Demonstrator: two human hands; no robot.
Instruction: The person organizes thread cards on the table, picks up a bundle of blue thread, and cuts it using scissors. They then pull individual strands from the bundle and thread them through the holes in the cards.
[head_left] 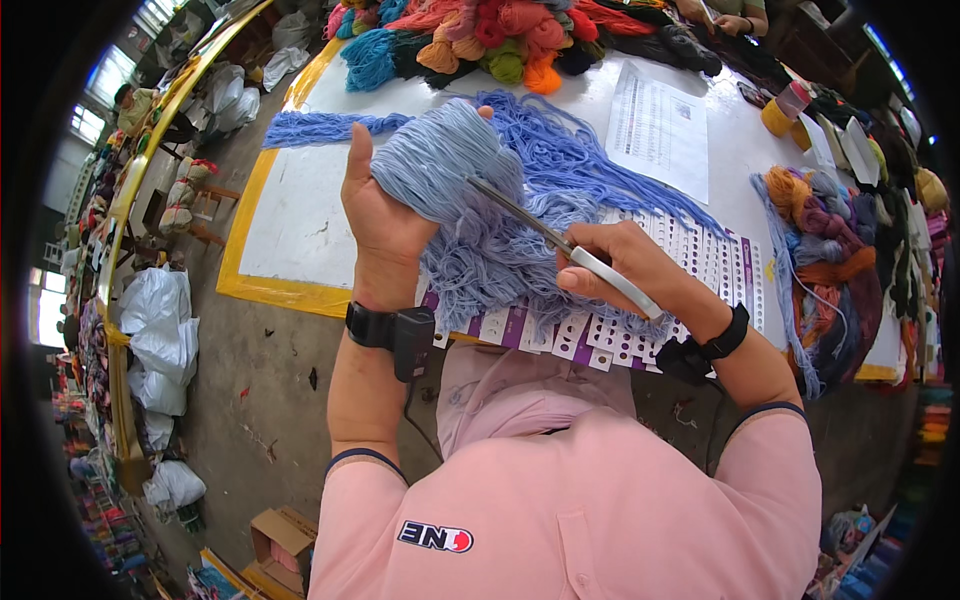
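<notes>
The left hand point(378, 215) is clamped around one bundle of pale blue yarn point(440, 165), holding it up over the near part of the worktop point(300, 215), thumb pointing upward. The right hand point(625, 265) is closed on the white handles of one pair of scissors point(560, 245), whose blades reach left into the yarn; whether the blades are parted or shut cannot be told. More pale blue yarn hangs from the bundle between the two hands, which are near each other but not touching. Each wrist carries one black band with a small black unit.

Under the hands, along the near edge of the worktop, lies a row of white and purple sample cards point(690, 260) punched with holes. Beyond the bundle sprawls a darker blue skein point(560, 145), with a strand running left. Far right of it lies one white printed sheet point(657, 130). A heap of mixed coloured skeins point(490, 35) sits at the far edge, another heap point(825, 255) at the right. Two rolls of tape point(783, 110), yellow and pink, stand at far right. White sacks point(160, 320) lie on the floor to the left.
</notes>
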